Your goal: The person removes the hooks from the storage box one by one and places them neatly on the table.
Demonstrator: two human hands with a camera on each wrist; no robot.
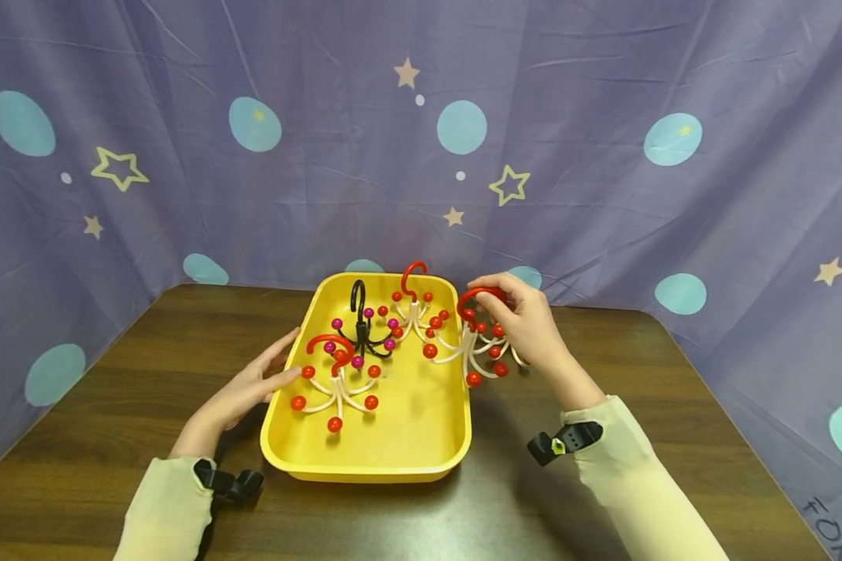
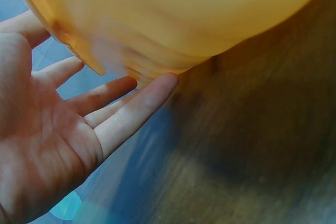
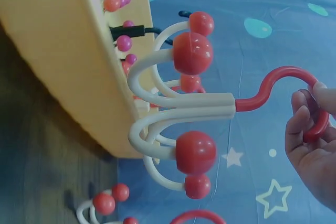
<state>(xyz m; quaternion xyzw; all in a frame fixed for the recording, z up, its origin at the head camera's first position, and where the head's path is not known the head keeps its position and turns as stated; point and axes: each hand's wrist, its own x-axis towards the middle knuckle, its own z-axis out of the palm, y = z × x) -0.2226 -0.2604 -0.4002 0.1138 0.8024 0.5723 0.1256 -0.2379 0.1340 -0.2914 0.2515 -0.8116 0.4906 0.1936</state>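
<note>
My right hand [image 1: 526, 319] grips the red hook [image 3: 278, 72] of a white multi-armed hanger [image 3: 210, 106] with red ball tips. That hanger hangs upright at the right rim of a yellow tray [image 1: 365, 471]; whether it touches the rim I cannot tell. The left hand [image 1: 245, 389] has its fingers extended along the tray's left wall, with fingertips [image 2: 168, 81] at its side. Inside the tray are a black hanger [image 1: 362, 331] with magenta balls, a white one [image 1: 338, 386] at front left and another white one [image 1: 414, 312] at the back.
Beyond the tray's right side another white hanger with red balls [image 3: 104, 203] rests on the wooden table [image 1: 645, 436], partly hidden in the head view by the held one. A purple curtain [image 1: 575, 226] with stars and blue dots hangs behind the table.
</note>
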